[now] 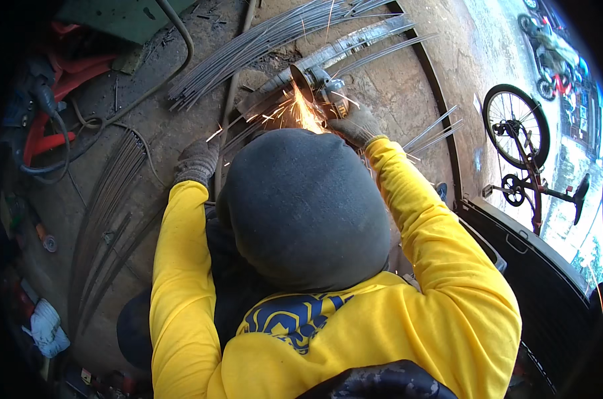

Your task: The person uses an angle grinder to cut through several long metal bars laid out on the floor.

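Observation:
Neither of my own hands shows. Just ahead, a person in a yellow long-sleeved top (364,332) and a dark grey head covering (308,209) bends forward, seen from behind and above. Their gloved right hand (356,124) is closed around an angle grinder (337,96). Its disc (301,83) stands beside a long metal bar (364,41), and orange sparks (305,114) spray back toward the person. Their gloved left hand (196,161) is lowered over the floor at the left, near thin rods; what it grips cannot be made out. The head hides the work below it.
Bundled thin steel rods (255,53) lie at the far side, more rods (105,199) at the left. A cable (185,40) runs near red-framed equipment (49,126). A dark metal edge (434,93) borders the right, with a bicycle (517,126) beyond it. A dark scuffed shape (381,384) fills the bottom.

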A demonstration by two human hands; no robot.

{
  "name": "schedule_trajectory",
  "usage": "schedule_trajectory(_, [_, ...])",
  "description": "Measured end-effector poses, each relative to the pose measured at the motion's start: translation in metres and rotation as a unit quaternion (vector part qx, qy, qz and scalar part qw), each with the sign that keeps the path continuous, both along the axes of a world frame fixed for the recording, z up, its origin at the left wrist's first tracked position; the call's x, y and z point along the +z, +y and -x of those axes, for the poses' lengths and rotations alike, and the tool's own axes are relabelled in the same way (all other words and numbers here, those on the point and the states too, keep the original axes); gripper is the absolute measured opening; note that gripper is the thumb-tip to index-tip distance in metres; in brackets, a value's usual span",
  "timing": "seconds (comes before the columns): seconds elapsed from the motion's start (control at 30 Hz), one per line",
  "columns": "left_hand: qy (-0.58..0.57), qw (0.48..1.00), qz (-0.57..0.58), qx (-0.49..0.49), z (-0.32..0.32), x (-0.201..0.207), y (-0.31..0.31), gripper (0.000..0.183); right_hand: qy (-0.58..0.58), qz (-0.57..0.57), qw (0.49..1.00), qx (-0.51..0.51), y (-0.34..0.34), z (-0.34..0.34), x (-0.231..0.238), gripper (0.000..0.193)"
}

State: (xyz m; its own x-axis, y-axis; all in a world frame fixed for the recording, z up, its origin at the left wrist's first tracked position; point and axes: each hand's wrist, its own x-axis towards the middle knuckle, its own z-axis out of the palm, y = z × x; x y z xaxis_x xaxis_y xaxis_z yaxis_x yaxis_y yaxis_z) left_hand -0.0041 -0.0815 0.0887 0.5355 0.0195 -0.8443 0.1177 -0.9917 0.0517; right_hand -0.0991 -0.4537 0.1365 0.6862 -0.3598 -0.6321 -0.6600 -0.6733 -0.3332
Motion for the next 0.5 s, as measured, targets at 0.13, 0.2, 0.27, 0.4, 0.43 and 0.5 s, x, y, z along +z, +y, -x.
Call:
schedule_trajectory(0.13, [-0.012,0.999,0.030,-0.017,-0.003,-0.019,0.009,0.070,-0.037,-0.003,0.999,0.023,-0.019,0.014,-0.025,0.093])
schedule_trajectory(0.2, [-0.019,0.999,0.031,-0.013,0.002,-0.028,0.023,0.071,-0.003,-0.014,1.000,0.010,0.002,0.006,-0.005,0.091])
schedule_trajectory(0.27, [-0.030,0.999,0.037,-0.009,0.002,-0.023,0.011,0.071,-0.003,-0.006,1.000,0.012,-0.005,0.011,-0.006,0.091])
schedule_trajectory(0.4, [-0.040,0.998,0.044,-0.006,0.004,-0.023,0.011,0.072,0.003,-0.012,1.000,-0.016,0.000,0.008,0.001,0.091])
schedule_trajectory(0.43, [-0.039,0.998,0.048,-0.003,0.004,-0.026,0.012,0.072,-0.007,-0.015,1.000,-0.010,-0.003,0.008,-0.003,0.092])
schedule_trajectory(0.5, [-0.035,0.998,0.055,0.003,0.004,-0.028,0.014,0.072,-0.027,-0.020,0.999,0.005,-0.010,0.008,-0.014,0.093])
